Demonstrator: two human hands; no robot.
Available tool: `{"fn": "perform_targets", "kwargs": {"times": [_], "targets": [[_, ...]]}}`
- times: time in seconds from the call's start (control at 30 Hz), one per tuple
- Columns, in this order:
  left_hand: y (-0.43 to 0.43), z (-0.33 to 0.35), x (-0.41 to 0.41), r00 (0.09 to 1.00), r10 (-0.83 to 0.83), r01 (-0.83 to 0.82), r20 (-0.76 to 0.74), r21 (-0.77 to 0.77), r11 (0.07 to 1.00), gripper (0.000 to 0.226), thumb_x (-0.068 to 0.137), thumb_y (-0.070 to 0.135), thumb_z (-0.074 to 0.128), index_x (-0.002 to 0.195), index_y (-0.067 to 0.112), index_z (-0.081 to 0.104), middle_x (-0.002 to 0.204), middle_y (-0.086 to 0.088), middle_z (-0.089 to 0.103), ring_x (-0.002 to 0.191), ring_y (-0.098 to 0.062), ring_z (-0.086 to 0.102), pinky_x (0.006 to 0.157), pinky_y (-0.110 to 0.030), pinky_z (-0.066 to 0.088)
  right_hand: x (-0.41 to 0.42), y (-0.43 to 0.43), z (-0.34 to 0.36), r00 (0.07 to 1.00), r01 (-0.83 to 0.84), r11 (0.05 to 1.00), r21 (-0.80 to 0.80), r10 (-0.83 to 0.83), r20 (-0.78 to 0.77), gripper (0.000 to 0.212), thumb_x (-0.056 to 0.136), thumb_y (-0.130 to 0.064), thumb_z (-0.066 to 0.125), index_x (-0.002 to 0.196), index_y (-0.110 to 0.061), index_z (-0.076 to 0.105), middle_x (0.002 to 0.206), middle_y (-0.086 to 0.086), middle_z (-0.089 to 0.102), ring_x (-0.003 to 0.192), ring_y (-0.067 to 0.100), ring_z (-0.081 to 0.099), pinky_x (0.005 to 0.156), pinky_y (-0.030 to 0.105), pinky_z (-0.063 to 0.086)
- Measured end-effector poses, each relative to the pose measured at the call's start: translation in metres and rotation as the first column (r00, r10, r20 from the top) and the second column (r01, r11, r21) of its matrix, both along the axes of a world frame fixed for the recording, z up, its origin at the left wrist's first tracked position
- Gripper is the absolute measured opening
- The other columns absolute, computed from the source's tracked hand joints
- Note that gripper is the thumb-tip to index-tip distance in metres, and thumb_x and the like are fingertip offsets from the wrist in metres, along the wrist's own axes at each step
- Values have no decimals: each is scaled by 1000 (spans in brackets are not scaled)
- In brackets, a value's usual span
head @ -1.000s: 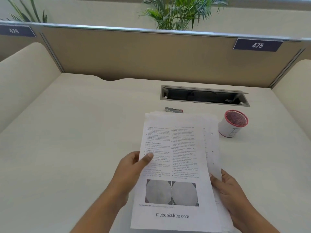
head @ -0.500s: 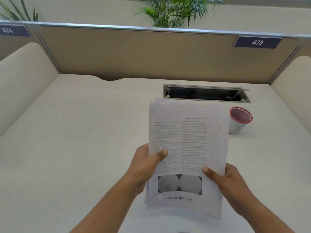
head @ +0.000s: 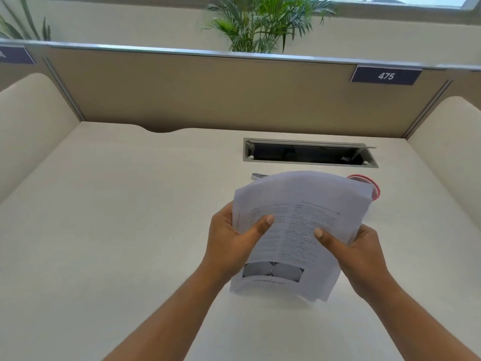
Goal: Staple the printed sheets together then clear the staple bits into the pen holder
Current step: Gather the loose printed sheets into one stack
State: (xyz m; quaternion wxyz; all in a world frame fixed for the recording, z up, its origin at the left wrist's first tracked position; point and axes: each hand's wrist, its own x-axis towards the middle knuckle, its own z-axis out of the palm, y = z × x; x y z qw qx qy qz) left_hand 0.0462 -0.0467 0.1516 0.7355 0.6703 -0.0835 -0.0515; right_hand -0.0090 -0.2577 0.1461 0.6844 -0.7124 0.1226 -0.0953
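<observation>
Sheets [head: 307, 204] of printed paper are held as one stack over the pale surface [head: 130, 230], gripped at both side edges. The left hand [head: 229, 238] is curled round the left edge with its thumb [head: 263, 222] pressed flat on the top page, and the right hand [head: 361, 254] clasps the right edge in the same way, its thumb [head: 325, 237] on the text. The stack bows, with its top edge curving away from the person; whether the bottom edge touches the surface cannot be told. The top page shows two columns of text and a pair of grey pictures near the foot. Behind the stack's upper right corner, the red rim of the pen holder [head: 374, 190] peeks out, mostly hidden. A small grey end of the stapler [head: 259, 175] shows on the surface just past the upper left corner. Farther back lie an open cable slot [head: 307, 155], a tan partition [head: 208, 92] with a plate reading 475 [head: 386, 76], and a palm plant [head: 265, 22].
</observation>
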Motion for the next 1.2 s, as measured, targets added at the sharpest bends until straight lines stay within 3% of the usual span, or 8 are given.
{"fn": "perform_targets", "kwargs": {"times": [0.23,0.37,0.57,0.63,0.7,0.8,1.07,1.2], "targets": [[-9,23,1,991,89,-87,103,-29,996,48,68,74,70,82,28,75,80,1,72,76,-21,69,61,-32,57,4,-18,0,995,-83,995,51,80,67,23,68,-12,73,88,-23,76,94,2,78,87,24,74,66,31,61],[-14,24,-1,995,94,-92,22,-54,994,42,90,49,53,77,13,72,76,-11,63,71,-19,61,63,-35,47,7,-20,-6,987,-158,984,87,154,45,30,68,-11,70,86,-34,78,97,0,78,90,22,73,68,31,60],[-10,26,5,994,13,-12,104,-7,1000,38,79,67,63,92,35,78,91,5,74,83,-17,68,67,-32,55,13,-19,-15,989,-149,985,87,149,5,34,65,-45,83,94,-28,77,102,3,77,93,27,73,73,42,61],[-9,25,6,988,25,-31,154,37,999,21,85,52,67,95,38,78,89,8,75,84,-17,69,68,-35,55,16,-20,-8,991,-134,989,61,132,35,44,59,-55,83,92,-27,78,99,2,77,91,25,73,72,41,61],[-8,27,6,976,49,-45,214,-22,999,18,93,30,63,97,38,79,90,12,75,86,-10,68,71,-27,54,18,-21,1,990,-110,994,25,108,94,16,70,-36,78,85,-33,79,91,-5,78,85,16,74,70,33,61],[-6,29,5,955,54,-45,293,-38,998,16,92,33,65,100,40,77,99,18,75,95,-7,69,74,-15,51,18,-26,8,974,-95,985,-144,122,189,44,73,-7,77,84,-50,75,84,-22,75,78,-1,70,68,19,57],[-16,5,8,986,2,-15,168,76,997,27,86,22,69,88,47,77,80,11,74,77,-6,66,68,-19,49,17,-19,-9,983,-132,987,-96,143,115,51,68,-16,79,100,-54,67,102,-12,73,99,10,67,87,40,55],[-14,9,11,978,8,-23,206,70,997,27,88,22,69,91,48,76,84,3,74,77,-11,65,67,-30,51,16,-21,-5,979,-95,989,-112,113,169,45,68,-16,73,97,-51,70,96,-16,75,93,8,69,78,28,58]]}}
